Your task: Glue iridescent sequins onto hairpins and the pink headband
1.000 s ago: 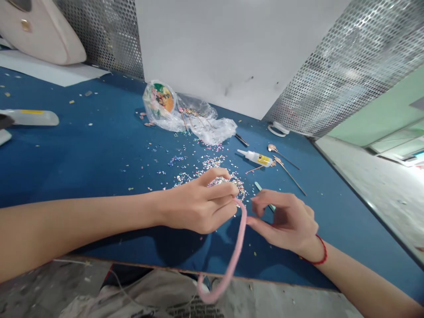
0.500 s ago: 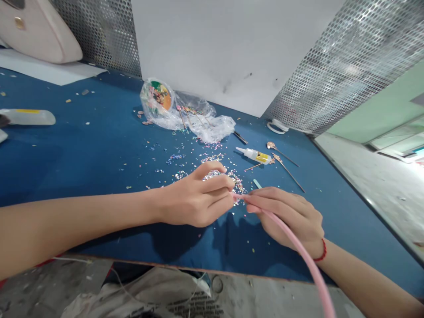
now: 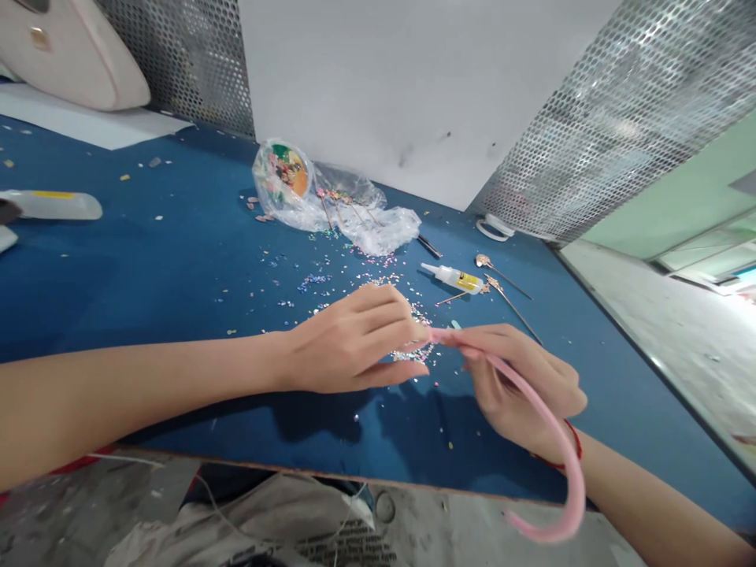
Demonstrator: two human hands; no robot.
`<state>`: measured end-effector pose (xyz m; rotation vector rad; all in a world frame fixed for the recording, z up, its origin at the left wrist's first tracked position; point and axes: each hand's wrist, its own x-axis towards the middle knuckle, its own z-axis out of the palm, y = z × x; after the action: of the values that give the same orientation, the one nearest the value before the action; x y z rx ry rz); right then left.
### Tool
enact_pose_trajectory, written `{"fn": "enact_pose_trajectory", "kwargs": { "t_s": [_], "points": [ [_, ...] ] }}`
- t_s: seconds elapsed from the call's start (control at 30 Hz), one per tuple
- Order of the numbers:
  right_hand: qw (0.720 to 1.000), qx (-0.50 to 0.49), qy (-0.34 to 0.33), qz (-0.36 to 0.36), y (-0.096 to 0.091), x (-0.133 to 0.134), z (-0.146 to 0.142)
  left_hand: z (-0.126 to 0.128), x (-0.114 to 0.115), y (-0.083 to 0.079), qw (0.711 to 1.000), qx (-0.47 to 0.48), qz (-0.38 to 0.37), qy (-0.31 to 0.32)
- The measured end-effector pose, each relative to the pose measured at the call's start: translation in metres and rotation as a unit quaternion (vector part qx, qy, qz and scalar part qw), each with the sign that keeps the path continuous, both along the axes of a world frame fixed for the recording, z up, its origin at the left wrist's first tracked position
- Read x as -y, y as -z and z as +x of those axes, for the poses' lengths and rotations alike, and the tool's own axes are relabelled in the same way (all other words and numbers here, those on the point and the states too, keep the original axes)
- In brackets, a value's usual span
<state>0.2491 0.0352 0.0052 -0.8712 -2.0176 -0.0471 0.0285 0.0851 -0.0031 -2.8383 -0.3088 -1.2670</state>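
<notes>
A slim, curved pink headband [image 3: 568,461] runs between my two hands. My right hand [image 3: 525,378], with a red cord at the wrist, pinches it near one end, and the rest bends down past the wrist to a free tip. The fingers of my left hand [image 3: 354,342] curl over the near end of the band, partly hiding it, while the thumb sticks out below, apart from it. Under and around the fingers lie many small shiny sequins or rhinestones [image 3: 407,356] on the blue tabletop [image 3: 194,299].
A clear plastic bag [image 3: 381,230] with a round tub [image 3: 289,172] lies behind the hands. To the right are a glue bottle [image 3: 453,278], gold-coloured hairpins [image 3: 511,301] and a white ring [image 3: 494,227]. Another bottle [image 3: 56,205] lies far left, below a pale bag [image 3: 88,59].
The headband has rolled, so its free end now curls into view at the lower right. My left thumb has moved out below, and the right hand has turned slightly.
</notes>
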Motion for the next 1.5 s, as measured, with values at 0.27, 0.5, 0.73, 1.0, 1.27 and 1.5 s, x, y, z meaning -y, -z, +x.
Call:
{"fn": "enact_pose_trajectory", "kwargs": {
  "t_s": [0.27,0.5,0.73,1.0,1.27,1.5],
  "points": [
    [0.995,-0.066,0.005,-0.076,0.002,-0.011,-0.002,0.002,-0.007,-0.005,0.962,-0.003,-0.272,-0.02],
    [0.99,-0.088,0.013,-0.112,0.002,-0.013,-0.002,0.004,-0.006,-0.007,0.944,-0.016,-0.327,0.033],
    [0.991,-0.088,-0.049,-0.093,0.005,-0.016,-0.001,0.003,-0.007,-0.004,0.939,-0.042,-0.336,0.05],
    [0.98,-0.142,-0.024,-0.137,0.01,-0.012,0.0,0.006,-0.006,-0.007,0.92,-0.015,-0.389,-0.044],
    [0.911,-0.29,-0.051,-0.289,0.007,-0.028,0.001,0.002,-0.012,-0.005,0.906,0.083,-0.388,-0.15],
    [0.836,-0.275,-0.126,-0.457,-0.007,-0.047,0.013,0.001,-0.01,-0.004,0.917,0.087,-0.337,-0.196]
  ]
}}
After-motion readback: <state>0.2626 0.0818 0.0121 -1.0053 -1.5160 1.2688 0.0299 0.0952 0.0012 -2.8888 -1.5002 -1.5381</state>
